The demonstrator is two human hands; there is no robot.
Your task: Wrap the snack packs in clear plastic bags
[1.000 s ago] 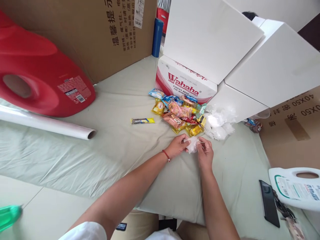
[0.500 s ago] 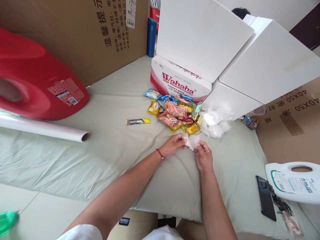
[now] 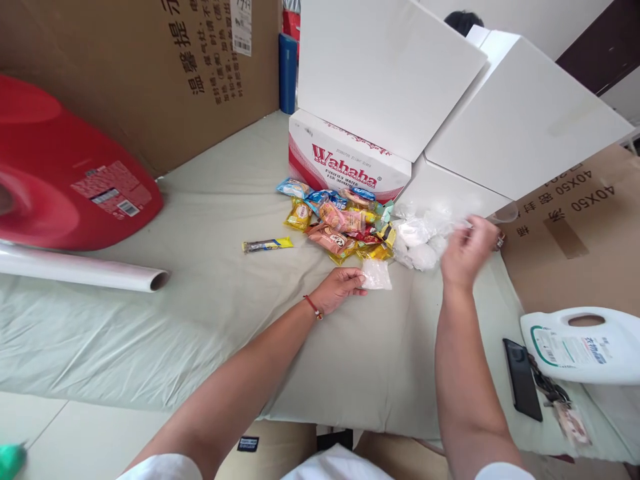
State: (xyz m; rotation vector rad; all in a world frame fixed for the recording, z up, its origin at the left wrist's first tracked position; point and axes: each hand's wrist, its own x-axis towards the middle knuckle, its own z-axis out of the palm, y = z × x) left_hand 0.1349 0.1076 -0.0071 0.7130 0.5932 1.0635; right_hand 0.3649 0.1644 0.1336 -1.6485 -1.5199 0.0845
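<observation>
Between the thumb and fingers of my left hand [image 3: 341,288] is a small clear plastic bag [image 3: 379,274], held low over the cloth. Just beyond it lies a heap of wrapped snacks [image 3: 327,238] in pink, yellow, blue and red packets. My right hand [image 3: 469,253] is raised over the right side of a pile of crumpled clear plastic bags [image 3: 423,243]. Motion blurs its fingers, and I cannot make out whether they hold anything. A yellow and dark snack bar [image 3: 267,245] lies apart, left of the heap.
A Wahaha water carton [image 3: 350,160] and white boxes [image 3: 380,67] stand behind the snacks. To the left are a red jug [image 3: 75,173] and a white roll [image 3: 80,267]. At right lie a phone [image 3: 522,379], keys [image 3: 547,387] and a white detergent bottle [image 3: 585,347].
My right hand has let go of the small plastic bag and moved right and away from me to the plastic pile. My left hand keeps the bag, which now looks flatter. The view has shifted slightly.
</observation>
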